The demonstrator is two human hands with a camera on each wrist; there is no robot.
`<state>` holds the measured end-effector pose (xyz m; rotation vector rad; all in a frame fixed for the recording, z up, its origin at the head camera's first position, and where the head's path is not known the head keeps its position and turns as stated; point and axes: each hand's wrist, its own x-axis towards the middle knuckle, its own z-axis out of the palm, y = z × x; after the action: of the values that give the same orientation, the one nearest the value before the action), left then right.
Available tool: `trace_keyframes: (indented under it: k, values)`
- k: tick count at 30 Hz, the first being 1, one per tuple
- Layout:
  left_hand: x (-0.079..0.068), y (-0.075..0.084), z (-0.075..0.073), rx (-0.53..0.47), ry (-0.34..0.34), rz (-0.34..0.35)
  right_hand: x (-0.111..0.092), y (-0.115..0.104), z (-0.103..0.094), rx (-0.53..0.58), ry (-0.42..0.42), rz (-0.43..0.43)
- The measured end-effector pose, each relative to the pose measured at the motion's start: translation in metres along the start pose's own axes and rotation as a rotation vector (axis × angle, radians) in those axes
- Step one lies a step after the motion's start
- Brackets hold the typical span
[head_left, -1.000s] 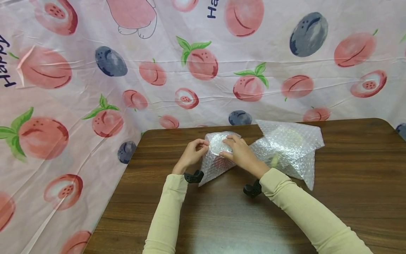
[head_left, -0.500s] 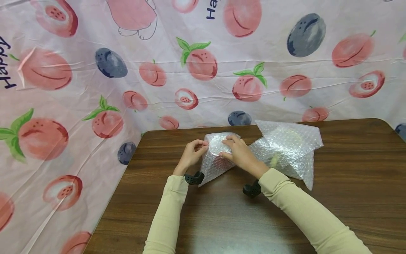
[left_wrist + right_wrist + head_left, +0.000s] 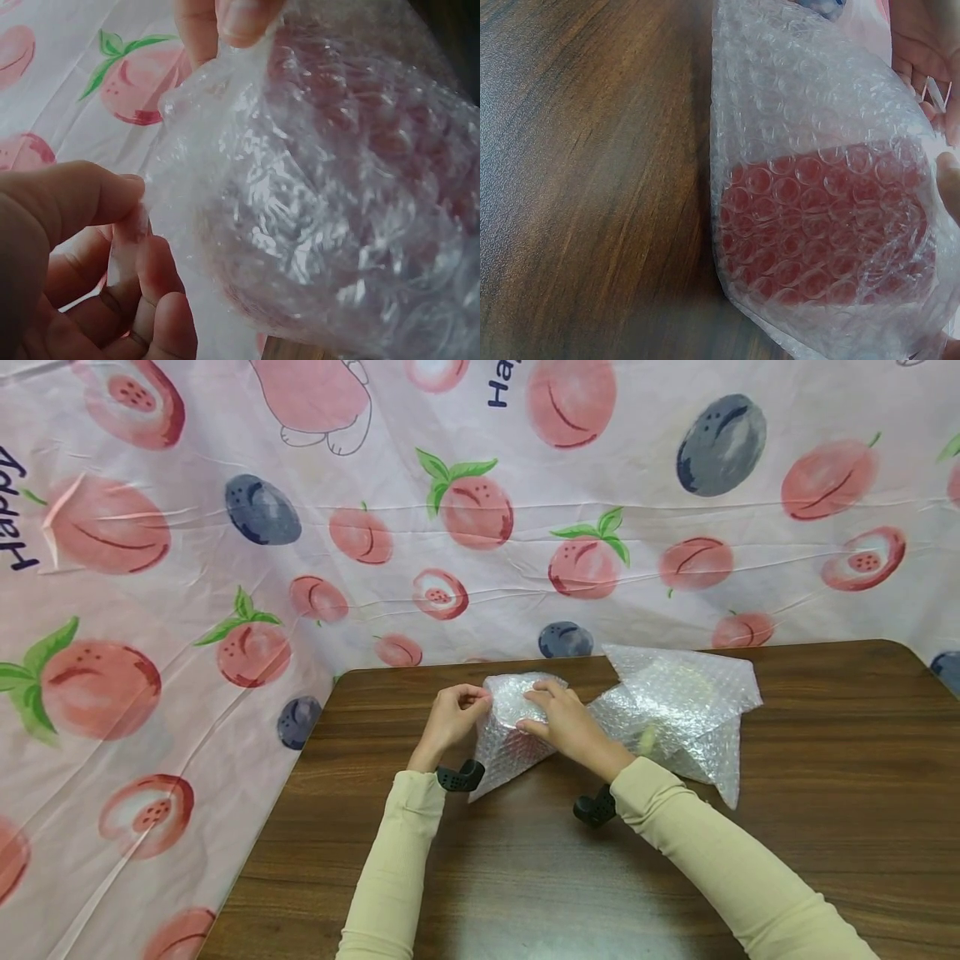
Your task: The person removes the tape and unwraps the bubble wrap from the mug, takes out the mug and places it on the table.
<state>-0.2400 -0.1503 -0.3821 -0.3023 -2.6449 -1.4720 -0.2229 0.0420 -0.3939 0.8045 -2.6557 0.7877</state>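
Red bubble-wrapped bundle (image 3: 512, 752) in right grip (image 3: 566, 718), left grip (image 3: 452, 717) pinching clear plastic (image 3: 161, 191); second bundle (image 3: 682, 706) just beside.

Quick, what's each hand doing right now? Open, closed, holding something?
Left hand: closed, pinching a clear strip, maybe tape.
Right hand: holding the bubble wrap around the red thing.
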Motion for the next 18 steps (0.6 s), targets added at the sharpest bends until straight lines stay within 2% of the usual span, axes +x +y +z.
trace_keyframes:
  k: [8,18]
  values:
    - [-0.0008,0.0057,-0.0019,-0.049,0.008,-0.105,0.0000,0.0000,0.0005,0.005,-0.012,0.011]
    - [0.0012,0.0087,0.0009,-0.127,0.083,-0.151,-0.0002,-0.0009,-0.0002,0.002,-0.009,0.014]
